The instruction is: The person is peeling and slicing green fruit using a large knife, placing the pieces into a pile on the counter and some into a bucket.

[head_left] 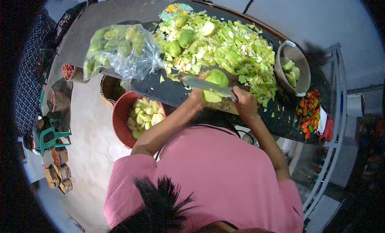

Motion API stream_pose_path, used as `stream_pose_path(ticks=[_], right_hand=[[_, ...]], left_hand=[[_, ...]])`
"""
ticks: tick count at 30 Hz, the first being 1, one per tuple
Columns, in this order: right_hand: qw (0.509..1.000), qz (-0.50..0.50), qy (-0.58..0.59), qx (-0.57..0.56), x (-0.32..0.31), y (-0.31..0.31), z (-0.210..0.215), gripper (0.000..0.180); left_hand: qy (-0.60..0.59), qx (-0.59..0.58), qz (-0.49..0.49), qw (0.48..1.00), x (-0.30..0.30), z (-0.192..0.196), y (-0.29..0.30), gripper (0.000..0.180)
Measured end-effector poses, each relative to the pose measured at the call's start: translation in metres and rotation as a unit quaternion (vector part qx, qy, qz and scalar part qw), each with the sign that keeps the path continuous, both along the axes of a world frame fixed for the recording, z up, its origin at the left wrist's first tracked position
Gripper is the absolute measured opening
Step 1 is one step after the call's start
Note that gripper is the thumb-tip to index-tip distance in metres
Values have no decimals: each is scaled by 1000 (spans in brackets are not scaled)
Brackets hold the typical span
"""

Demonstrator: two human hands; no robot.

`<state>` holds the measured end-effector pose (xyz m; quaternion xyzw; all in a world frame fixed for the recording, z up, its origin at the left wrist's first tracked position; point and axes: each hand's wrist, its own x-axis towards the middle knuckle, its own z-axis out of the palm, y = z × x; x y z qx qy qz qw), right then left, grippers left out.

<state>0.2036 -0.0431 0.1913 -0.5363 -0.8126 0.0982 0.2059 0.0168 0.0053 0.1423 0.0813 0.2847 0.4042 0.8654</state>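
Note:
At the table's near edge, my right hand [245,102] is closed around the dark handle of a wide-bladed knife [205,85]. Its blade points left and lies across a large, light green fruit [217,77]. My left hand [196,98] grips this fruit from its left side, its fingers partly hidden by blade and fruit. Under them is a wooden board [230,107], mostly covered. Beyond the hands spreads a heap of green peels and slices [230,46]. Whole green fruits [185,38] and a pale, peeled-looking piece [208,28] rest on that heap.
A clear plastic bag [134,64] of green fruits lies left on the dark table [154,88]. Below it, a red basin [120,126] holds pale pieces. To the right are a grey-brown basin [303,68] with green pieces, red-orange peppers [309,108] and a metal rail [341,96].

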Motion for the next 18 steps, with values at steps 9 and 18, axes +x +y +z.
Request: stream_pose_path(ticks=[9, 18], right_hand=[[990, -95, -88, -53, 45, 10, -71, 24], [997, -54, -16, 58, 13, 13, -66, 26]], left_hand=[[30, -37, 33, 998, -3, -23, -3, 53], [21, 3, 77, 997, 24, -66, -13, 49]])
